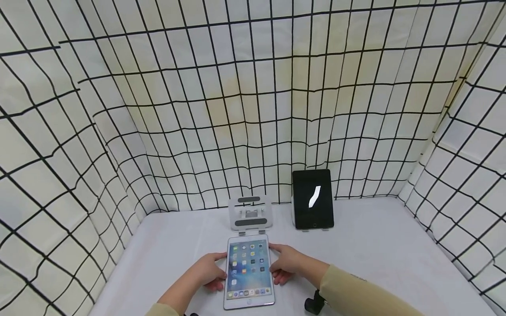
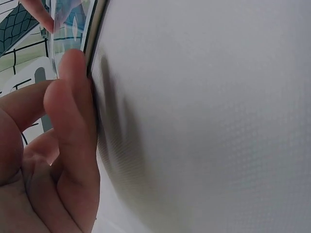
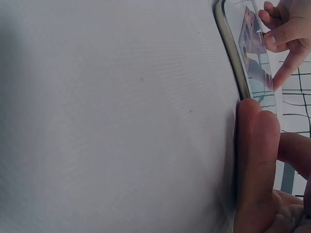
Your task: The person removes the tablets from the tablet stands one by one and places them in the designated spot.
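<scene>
We clamp the white tablet [image 1: 248,273] between left hand [image 1: 207,269] and right hand [image 1: 289,261]. A stand [image 1: 251,222] sits near its far edge.

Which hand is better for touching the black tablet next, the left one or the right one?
Probably the right hand: it's nearer the black tablet, which stands on that side, while the left hand is across the white tablet.

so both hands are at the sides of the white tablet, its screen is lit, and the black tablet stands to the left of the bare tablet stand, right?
Not quite: the black tablet stands to the right of the bare tablet stand, as the head view shows. The left hand and right hand are indeed at the sides of the lit white tablet.
</scene>
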Motion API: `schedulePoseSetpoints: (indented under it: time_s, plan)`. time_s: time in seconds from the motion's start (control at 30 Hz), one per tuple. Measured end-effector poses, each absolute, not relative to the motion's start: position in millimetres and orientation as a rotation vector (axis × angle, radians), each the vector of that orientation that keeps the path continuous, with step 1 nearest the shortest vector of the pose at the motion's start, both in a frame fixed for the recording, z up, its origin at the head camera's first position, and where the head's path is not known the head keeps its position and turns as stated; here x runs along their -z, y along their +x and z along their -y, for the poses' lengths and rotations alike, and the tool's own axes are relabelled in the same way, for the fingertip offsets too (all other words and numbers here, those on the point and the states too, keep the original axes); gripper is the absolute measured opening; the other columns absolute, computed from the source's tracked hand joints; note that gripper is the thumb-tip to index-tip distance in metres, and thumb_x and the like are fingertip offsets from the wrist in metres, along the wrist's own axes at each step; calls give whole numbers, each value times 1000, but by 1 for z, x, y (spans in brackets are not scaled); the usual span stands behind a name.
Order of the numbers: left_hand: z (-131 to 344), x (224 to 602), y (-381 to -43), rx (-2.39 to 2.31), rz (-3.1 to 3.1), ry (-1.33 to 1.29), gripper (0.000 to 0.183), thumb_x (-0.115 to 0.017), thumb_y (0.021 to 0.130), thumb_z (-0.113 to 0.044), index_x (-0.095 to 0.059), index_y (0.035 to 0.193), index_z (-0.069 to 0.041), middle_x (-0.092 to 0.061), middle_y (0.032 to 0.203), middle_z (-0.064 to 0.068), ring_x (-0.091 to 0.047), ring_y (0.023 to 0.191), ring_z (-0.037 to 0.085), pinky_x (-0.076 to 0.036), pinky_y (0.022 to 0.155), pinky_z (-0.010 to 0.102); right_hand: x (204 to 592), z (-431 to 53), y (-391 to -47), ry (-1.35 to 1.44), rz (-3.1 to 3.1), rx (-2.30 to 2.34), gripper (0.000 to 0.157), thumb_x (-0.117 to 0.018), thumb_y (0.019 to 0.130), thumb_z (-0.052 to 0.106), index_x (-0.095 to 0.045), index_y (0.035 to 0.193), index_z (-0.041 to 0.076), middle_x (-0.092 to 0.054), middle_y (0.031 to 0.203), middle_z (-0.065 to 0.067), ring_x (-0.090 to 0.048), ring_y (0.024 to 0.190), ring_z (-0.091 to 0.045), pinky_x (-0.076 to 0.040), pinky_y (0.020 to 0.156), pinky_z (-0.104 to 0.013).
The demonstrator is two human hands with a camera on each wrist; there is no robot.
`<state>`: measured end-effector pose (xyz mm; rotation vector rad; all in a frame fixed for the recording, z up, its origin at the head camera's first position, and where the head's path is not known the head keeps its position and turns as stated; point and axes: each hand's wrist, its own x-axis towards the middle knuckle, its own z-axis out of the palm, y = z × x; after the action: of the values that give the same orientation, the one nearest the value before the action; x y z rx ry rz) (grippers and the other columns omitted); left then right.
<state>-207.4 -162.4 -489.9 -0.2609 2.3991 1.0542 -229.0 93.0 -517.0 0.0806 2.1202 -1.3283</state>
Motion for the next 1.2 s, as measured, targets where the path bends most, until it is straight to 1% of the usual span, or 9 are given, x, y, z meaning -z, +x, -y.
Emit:
schedulePoseSetpoints:
  time_s: [0.3,0.53,0.87,1.2]
  plan:
    - [161,488,-206,-1031,-2437,-263,69,-72,74,-6,-44,138,-9,-63,66,7,-60,50,14,-48,47,25,520,-89,-227,85,-2102,1335,77,-72,77,10,-34,143,25,-66,70,-15,-64,53,-21,-51,46,-28]
    - [163,485,-207,-984,-2464,-231,68,-71,75,-9,-45,137,-9,-63,63,6,-58,49,15,-44,46,26,519,-85,-222,106,-2117,1322,78,-71,78,11,-33,144,23,-66,68,-14,-64,52,-22,-51,46,-29]
    - [160,486,-207,-974,-2477,-193,65,-70,76,-10,-46,136,-12,-63,59,4,-52,46,14,-38,43,25,521,-87,-218,123,-2136,1327,79,-71,78,11,-31,145,22,-66,68,-14,-64,51,-21,-51,45,-29]
    - [162,489,-209,-941,-2493,-218,66,-71,76,-11,-46,137,-14,-62,58,5,-54,48,15,-39,44,26,515,-87,-215,97,-2121,1330,78,-71,78,11,-31,145,21,-66,69,-13,-63,50,-20,-51,46,-29]
